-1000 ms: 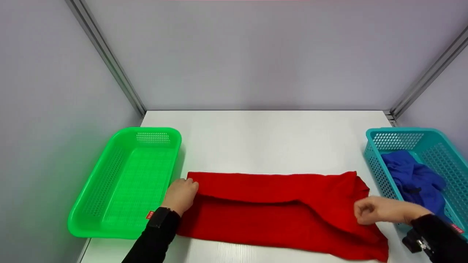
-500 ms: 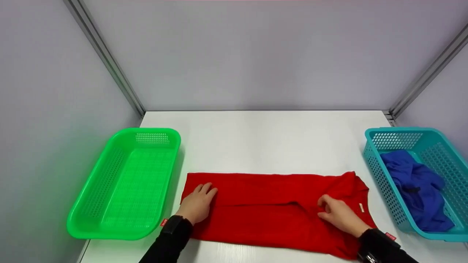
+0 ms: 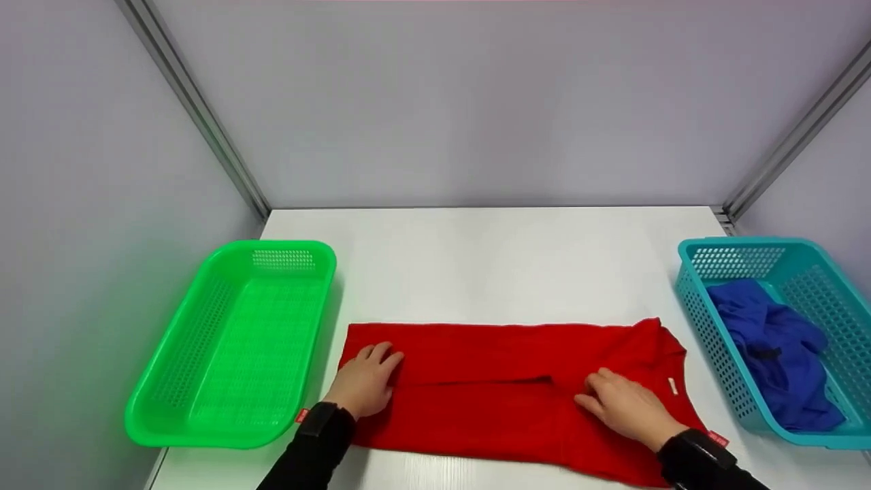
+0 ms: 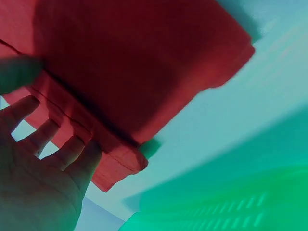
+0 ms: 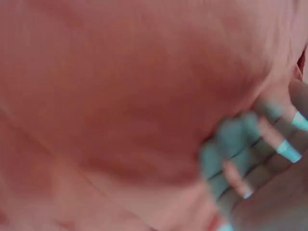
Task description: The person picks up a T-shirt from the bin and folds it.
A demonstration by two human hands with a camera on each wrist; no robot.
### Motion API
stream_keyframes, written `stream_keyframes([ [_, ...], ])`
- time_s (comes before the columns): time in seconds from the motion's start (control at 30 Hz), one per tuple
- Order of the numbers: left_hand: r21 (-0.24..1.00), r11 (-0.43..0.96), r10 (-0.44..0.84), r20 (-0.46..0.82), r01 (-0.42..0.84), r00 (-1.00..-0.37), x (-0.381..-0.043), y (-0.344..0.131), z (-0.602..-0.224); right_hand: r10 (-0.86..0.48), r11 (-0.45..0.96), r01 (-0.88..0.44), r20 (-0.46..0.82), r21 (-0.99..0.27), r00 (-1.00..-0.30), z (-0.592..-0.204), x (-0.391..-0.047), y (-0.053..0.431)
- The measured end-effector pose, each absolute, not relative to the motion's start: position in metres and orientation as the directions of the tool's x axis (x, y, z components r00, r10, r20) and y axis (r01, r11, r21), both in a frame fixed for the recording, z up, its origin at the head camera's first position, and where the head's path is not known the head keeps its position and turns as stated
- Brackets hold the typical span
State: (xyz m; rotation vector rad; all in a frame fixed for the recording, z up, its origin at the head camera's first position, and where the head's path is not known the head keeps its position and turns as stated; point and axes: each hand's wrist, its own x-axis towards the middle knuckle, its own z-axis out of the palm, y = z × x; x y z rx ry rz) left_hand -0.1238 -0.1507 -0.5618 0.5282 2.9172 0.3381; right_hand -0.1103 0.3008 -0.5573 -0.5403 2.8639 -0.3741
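A red garment (image 3: 490, 408) lies folded into a long strip across the front of the white table, one flap meeting the other along a seam line in the middle. On its left end rests my left hand (image 3: 364, 382), fingers spread and relaxed. In the left wrist view the fingertips of that hand (image 4: 43, 163) are at the fold line of the cloth. Toward the right end my right hand (image 3: 629, 408) lies on the cloth, fingers slightly bent and holding nothing. A small pale tag (image 3: 672, 386) shows on the garment beyond it. Blurred fingers (image 5: 236, 139) touch red cloth in the right wrist view.
An empty green basket (image 3: 231, 435) stands left of the garment, close to my left forearm. On the right is a teal basket (image 3: 714, 340) with a crumpled blue cloth (image 3: 772, 357) inside. Grey-white panels (image 3: 490, 102) enclose the table at the back and sides.
Both hands have moved inward over the garment and their fingers have loosened from its ends. The upper flap, raised and wavy before, now lies flatter.
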Motion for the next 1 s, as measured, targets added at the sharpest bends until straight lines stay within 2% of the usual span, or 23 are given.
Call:
stream_keyframes([
  [0.1, 0.239, 0.916, 0.366, -0.172, 0.321, -0.915, -0.125, -0.149, -0.563, -0.3, 0.954, -0.295, -0.089, -0.059, -0.95, -0.558, -0.114, 0.29],
  [0.2, 0.235, 0.912, 0.39, -0.242, 0.336, -0.888, -0.125, -0.144, -0.562, -0.217, 0.974, -0.221, -0.089, 0.037, -0.972, -0.561, -0.124, 0.278],
  [0.33, 0.223, 0.881, 0.466, -0.268, 0.416, -0.843, -0.121, -0.134, -0.564, -0.127, 0.991, -0.112, -0.229, -0.077, -0.965, -0.569, -0.147, 0.259],
  [0.43, 0.218, 0.84, 0.54, -0.233, 0.497, -0.809, -0.115, -0.123, -0.565, -0.149, 0.977, -0.095, -0.288, -0.192, -0.946, -0.574, -0.166, 0.246],
  [0.53, 0.2, 0.795, 0.605, -0.193, 0.573, -0.773, -0.11, -0.108, -0.567, -0.26, 0.944, -0.183, -0.278, -0.274, -0.925, -0.576, -0.182, 0.235],
  [0.63, 0.164, 0.765, 0.644, -0.18, 0.623, -0.744, -0.108, -0.091, -0.568, -0.412, 0.889, -0.322, -0.263, -0.325, -0.873, -0.577, -0.194, 0.225],
  [0.73, 0.115, 0.732, 0.68, -0.181, 0.671, -0.71, -0.107, -0.073, -0.569, -0.547, 0.825, -0.459, -0.262, -0.33, -0.795, -0.577, -0.203, 0.217],
  [0.87, 0.09, 0.679, 0.731, -0.173, 0.728, -0.66, -0.105, -0.049, -0.571, -0.652, 0.757, -0.6, -0.266, -0.257, -0.71, -0.572, -0.213, 0.205],
  [0.93, 0.093, 0.644, 0.762, -0.164, 0.759, -0.626, -0.103, -0.039, -0.571, -0.662, 0.75, -0.636, -0.199, -0.185, -0.723, -0.57, -0.217, 0.198],
  [1.0, 0.122, 0.605, 0.794, -0.166, 0.787, -0.584, -0.101, -0.03, -0.571, -0.619, 0.786, -0.613, -0.094, -0.083, -0.78, -0.569, -0.22, 0.19],
])
